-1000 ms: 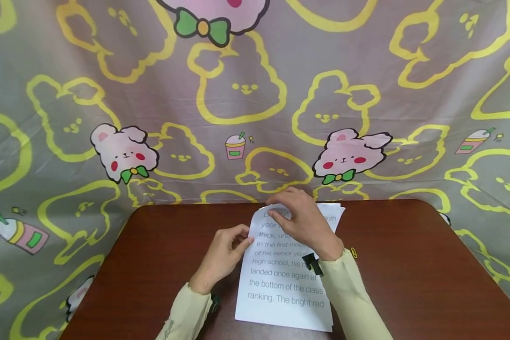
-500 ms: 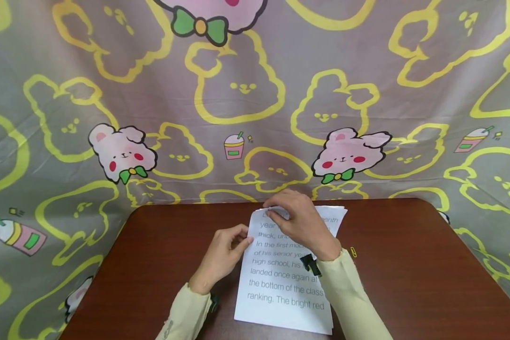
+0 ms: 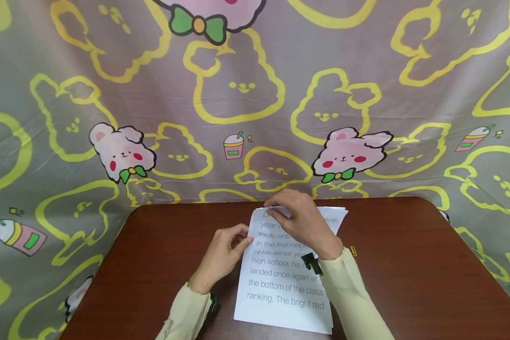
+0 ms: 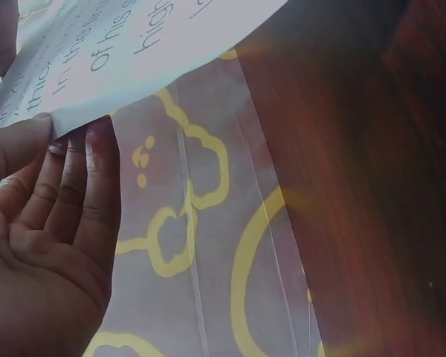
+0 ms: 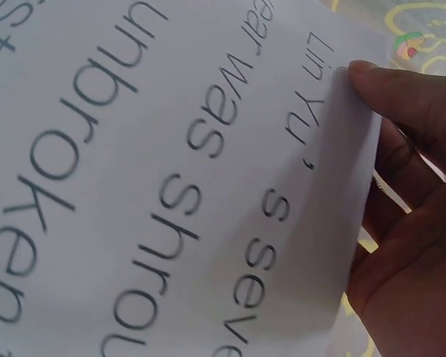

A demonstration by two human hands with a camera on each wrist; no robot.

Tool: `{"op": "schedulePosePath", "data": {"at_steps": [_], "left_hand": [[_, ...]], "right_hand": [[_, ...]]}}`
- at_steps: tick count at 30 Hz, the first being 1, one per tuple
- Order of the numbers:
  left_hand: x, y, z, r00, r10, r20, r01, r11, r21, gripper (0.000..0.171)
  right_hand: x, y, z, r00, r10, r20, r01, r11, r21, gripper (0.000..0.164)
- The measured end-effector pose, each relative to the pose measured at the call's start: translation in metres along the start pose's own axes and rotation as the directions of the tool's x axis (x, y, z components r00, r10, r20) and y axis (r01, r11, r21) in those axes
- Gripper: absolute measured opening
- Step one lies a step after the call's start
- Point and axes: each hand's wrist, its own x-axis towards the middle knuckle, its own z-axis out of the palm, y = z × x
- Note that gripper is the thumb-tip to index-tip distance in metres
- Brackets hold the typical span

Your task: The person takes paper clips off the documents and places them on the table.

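Note:
Several white printed sheets of paper (image 3: 280, 311) stand or lean in a stack at the middle of the table, large black text facing me. My left hand (image 3: 220, 252) pinches their left edge, thumb in front and fingers behind, as the left wrist view shows with the paper's edge (image 4: 163, 71) between them. At the top, near the left corner, my right hand (image 3: 303, 222) pinches the upper edge. In the right wrist view its thumb lies on the printed face of the paper (image 5: 156, 163), and the other fingers are behind the sheet.
On the brown table (image 3: 416, 274), a small yellow paper clip (image 3: 353, 250) lies just right of my right wrist. A black buckle-like piece (image 3: 311, 263) sits at the right cuff. Behind the table hangs a grey cartoon-printed cloth (image 3: 255, 104).
The top left corner of the paper, curled forward a second ago, now lies flatter under my right fingers. My left hand has stayed in place on the left edge.

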Motion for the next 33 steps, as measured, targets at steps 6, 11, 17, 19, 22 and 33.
{"op": "schedulePosePath", "data": {"at_steps": [6, 11, 17, 19, 22, 33], "left_hand": [[0.001, 0.000, 0.001, 1.000, -0.003, -0.001, 0.003, 1.000, 0.005, 0.009], [0.002, -0.001, 0.002, 1.000, -0.003, -0.001, 0.003, 1.000, -0.002, 0.009], [0.003, -0.002, 0.003, 1.000, 0.015, -0.004, -0.015, 1.000, -0.002, 0.008], [0.003, -0.002, 0.003, 1.000, 0.011, -0.005, -0.011, 1.000, -0.007, 0.008], [0.003, -0.003, 0.003, 1.000, -0.002, -0.001, 0.002, 1.000, -0.016, 0.008], [0.002, -0.004, 0.002, 1.000, -0.001, -0.009, 0.001, 1.000, -0.011, 0.008]], "right_hand": [[0.000, 0.004, -0.002, 1.000, 0.019, 0.000, -0.019, 0.999, 0.034, 0.016], [-0.001, 0.006, -0.003, 0.999, 0.033, 0.002, -0.033, 0.996, 0.088, 0.017], [0.000, 0.008, -0.004, 0.999, 0.038, 0.012, -0.039, 0.988, 0.146, 0.013], [0.001, 0.008, -0.005, 0.999, 0.037, 0.011, -0.038, 0.987, 0.154, 0.012], [0.001, 0.008, -0.007, 0.999, 0.036, 0.000, -0.036, 0.986, 0.161, 0.012], [-0.001, 0.009, -0.012, 0.997, 0.013, -0.078, -0.001, 0.990, 0.144, 0.013]]}}
